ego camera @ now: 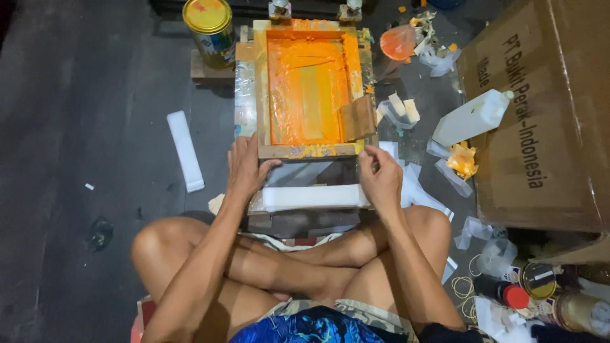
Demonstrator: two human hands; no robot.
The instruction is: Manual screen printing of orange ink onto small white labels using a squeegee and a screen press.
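I sit cross-legged on a dark floor before a wooden screen-printing frame [254, 89] whose mesh is covered with orange ink. A brown squeegee [357, 118] leans in the frame's right corner. Below the frame lies a white strip [314, 196] across a dark plate [311, 173]. My left hand [244, 168] rests at the frame's lower left corner, fingers on the plate's left side. My right hand [380, 174] is at the lower right corner, fingertips pinched near the frame's edge; whether it holds anything I cannot tell.
A yellow-lidded paint can [210, 30] stands on a wooden block at the upper left. A white strip [185, 150] lies on the floor at left. A large cardboard box [546, 108] fills the right, with a white plastic bottle [471, 118], plastic scraps, small jars [539, 281] and rubber bands nearby.
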